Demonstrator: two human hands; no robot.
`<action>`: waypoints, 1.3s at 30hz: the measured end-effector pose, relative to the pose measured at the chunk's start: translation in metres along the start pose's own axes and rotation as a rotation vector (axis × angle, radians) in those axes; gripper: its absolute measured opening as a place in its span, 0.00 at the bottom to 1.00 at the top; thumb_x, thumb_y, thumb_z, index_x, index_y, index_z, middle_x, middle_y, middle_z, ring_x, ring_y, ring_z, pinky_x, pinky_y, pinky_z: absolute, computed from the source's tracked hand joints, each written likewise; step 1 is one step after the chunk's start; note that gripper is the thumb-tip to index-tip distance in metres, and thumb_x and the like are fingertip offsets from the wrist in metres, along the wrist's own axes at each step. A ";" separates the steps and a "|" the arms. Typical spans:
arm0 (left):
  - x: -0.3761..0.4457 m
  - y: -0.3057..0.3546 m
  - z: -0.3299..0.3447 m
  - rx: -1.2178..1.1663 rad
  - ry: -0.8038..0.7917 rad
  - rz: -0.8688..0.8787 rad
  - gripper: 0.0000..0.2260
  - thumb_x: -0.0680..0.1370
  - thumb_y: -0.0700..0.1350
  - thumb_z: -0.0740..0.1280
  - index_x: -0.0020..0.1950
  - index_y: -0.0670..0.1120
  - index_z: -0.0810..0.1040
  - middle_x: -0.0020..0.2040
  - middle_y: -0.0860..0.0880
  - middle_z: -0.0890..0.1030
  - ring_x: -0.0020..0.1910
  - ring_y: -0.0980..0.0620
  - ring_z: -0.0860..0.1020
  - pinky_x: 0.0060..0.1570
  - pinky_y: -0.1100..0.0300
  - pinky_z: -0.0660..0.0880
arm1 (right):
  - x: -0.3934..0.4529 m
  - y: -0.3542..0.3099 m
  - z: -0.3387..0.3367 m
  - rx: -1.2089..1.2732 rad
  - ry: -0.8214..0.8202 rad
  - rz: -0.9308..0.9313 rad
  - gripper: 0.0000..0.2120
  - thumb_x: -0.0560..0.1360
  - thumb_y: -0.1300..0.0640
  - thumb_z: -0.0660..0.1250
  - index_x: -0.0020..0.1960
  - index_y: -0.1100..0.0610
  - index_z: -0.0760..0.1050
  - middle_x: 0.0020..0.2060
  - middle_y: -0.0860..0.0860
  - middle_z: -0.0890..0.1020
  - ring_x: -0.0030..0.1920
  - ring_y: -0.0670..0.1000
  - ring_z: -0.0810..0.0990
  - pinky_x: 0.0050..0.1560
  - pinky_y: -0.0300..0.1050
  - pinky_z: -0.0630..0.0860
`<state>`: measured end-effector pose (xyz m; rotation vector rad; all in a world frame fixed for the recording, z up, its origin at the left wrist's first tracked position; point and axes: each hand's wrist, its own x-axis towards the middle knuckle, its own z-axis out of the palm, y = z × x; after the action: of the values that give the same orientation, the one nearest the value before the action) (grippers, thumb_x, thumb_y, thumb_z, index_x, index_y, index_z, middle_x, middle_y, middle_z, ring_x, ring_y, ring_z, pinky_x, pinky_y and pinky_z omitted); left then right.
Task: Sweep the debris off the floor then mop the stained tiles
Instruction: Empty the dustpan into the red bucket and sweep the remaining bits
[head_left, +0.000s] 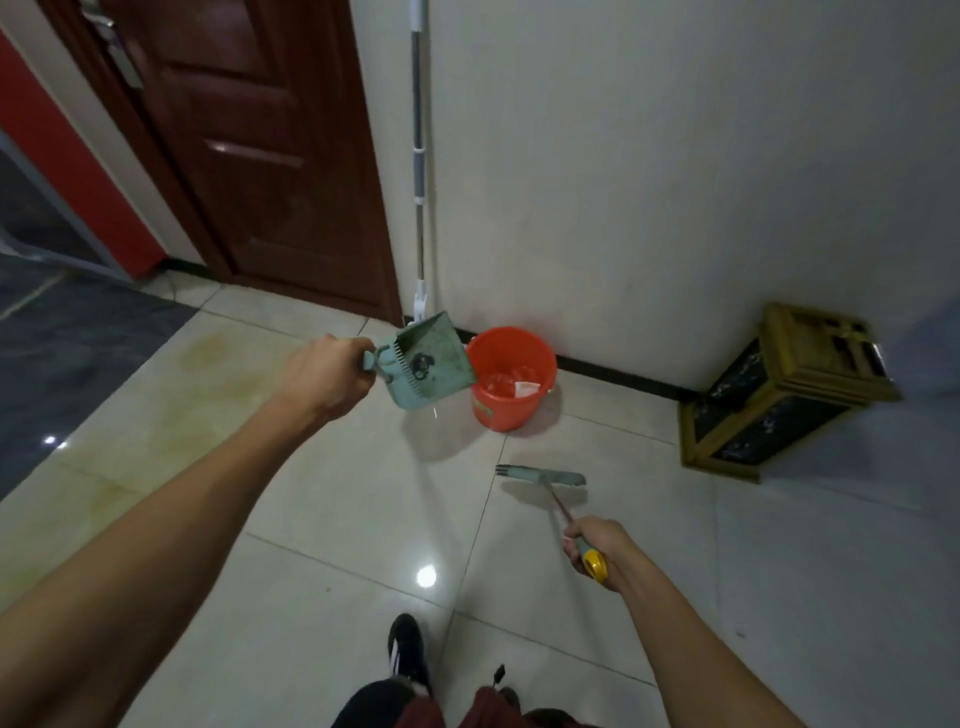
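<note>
Looked like a home entry hall. Glossy floor tiles (332, 519), brown door (260, 156), white wall (675, 182), mop (420, 171) leaning there.

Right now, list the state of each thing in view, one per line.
Left hand: grips the dustpan's handle.
Dustpan: lifted, tilted beside the bucket's rim, dark debris in it.
Bucket: upright on the floor, scraps inside.
Right hand: grips the broom's handle.
Broom: head low over the floor.
Mop: upright against the wall.
Door: closed.
</note>
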<state>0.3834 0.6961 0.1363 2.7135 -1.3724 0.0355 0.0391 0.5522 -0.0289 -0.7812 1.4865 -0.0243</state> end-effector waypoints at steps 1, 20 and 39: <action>0.015 0.007 -0.002 0.016 -0.003 0.049 0.08 0.76 0.50 0.67 0.53 0.52 0.81 0.45 0.42 0.84 0.44 0.37 0.82 0.37 0.53 0.74 | 0.003 -0.005 -0.002 0.019 0.013 0.000 0.10 0.77 0.72 0.61 0.58 0.73 0.71 0.29 0.61 0.76 0.17 0.50 0.71 0.18 0.37 0.69; 0.131 0.109 0.042 0.522 -0.270 0.864 0.12 0.82 0.44 0.63 0.64 0.50 0.80 0.56 0.47 0.84 0.52 0.44 0.83 0.44 0.52 0.80 | 0.052 -0.043 0.015 0.256 0.031 0.055 0.10 0.79 0.68 0.61 0.60 0.70 0.73 0.34 0.60 0.77 0.22 0.49 0.74 0.21 0.37 0.70; 0.095 0.173 0.055 0.514 -0.331 0.850 0.10 0.81 0.48 0.67 0.62 0.50 0.81 0.55 0.48 0.83 0.51 0.44 0.83 0.42 0.55 0.79 | 0.058 -0.056 -0.025 0.167 -0.092 0.042 0.10 0.79 0.67 0.60 0.59 0.68 0.72 0.29 0.58 0.76 0.21 0.48 0.72 0.21 0.36 0.68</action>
<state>0.2992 0.5129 0.1018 2.2735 -2.8545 0.0003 0.0492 0.4705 -0.0504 -0.6088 1.3939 -0.0794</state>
